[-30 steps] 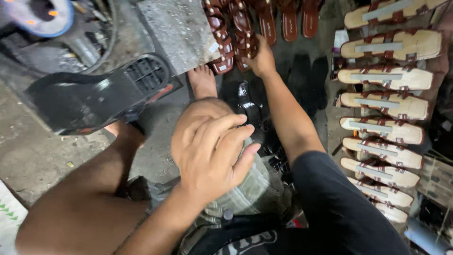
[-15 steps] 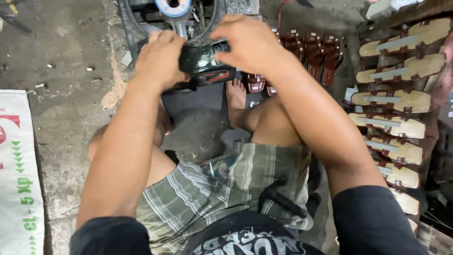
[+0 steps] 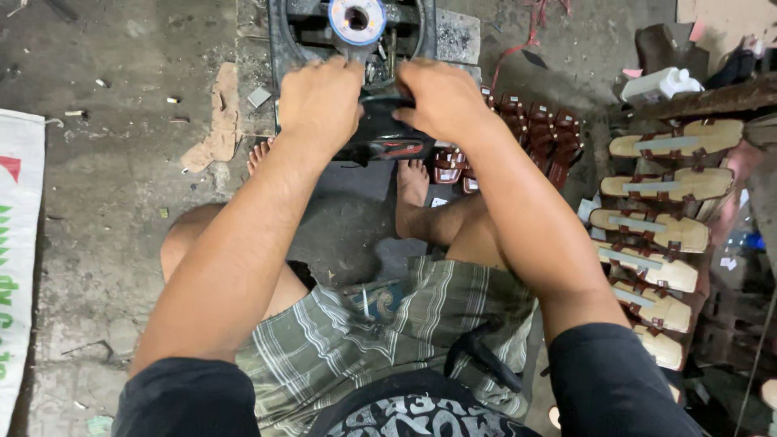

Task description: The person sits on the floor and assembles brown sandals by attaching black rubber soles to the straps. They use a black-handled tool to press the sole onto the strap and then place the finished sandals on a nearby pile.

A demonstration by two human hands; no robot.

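Observation:
Both my hands grip a black shoe sole (image 3: 380,133) with a red edge, pressed up against a dark metal machine (image 3: 356,32) that has a blue and white round part at its top. My left hand (image 3: 320,101) covers the sole's left end. My right hand (image 3: 445,101) clamps its right end. Much of the sole is hidden under my fingers. I sit on the concrete floor with bare feet under the machine, wearing plaid shorts.
A row of tan sandals with brown straps (image 3: 655,235) lies stacked along the right. Several dark red sandals (image 3: 526,137) sit beside the machine. A white printed sack (image 3: 16,243) lies at the left edge. A white plastic bottle (image 3: 660,81) stands at the upper right.
One second ago my left hand rested on my knee and my right reached toward the sandals. Both hands then rose to the machine with the sole and now press it there.

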